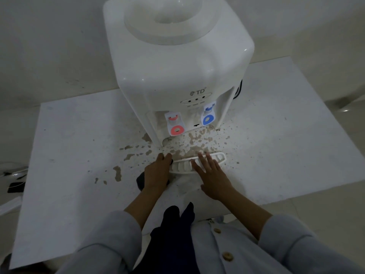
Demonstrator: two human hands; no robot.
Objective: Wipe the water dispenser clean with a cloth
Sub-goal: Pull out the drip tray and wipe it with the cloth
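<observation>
A white tabletop water dispenser (177,72) stands at the back of a white table (79,184), with a red tap (176,126) and a blue tap (208,117) on its front. Its white slatted drip tray (182,166) lies loose on the table in front of it. My left hand (158,173) lies on a dark cloth (140,180) at the tray's left end, fingers bent over it. With straight fingers, my right hand (212,176) rests on the tray's middle.
Brown stains and splashes (194,142) cover the table in front of the dispenser and to its left. A black cord (238,89) runs behind the dispenser's right side. Dark objects (15,186) lie on the floor at the left. A wall rises behind.
</observation>
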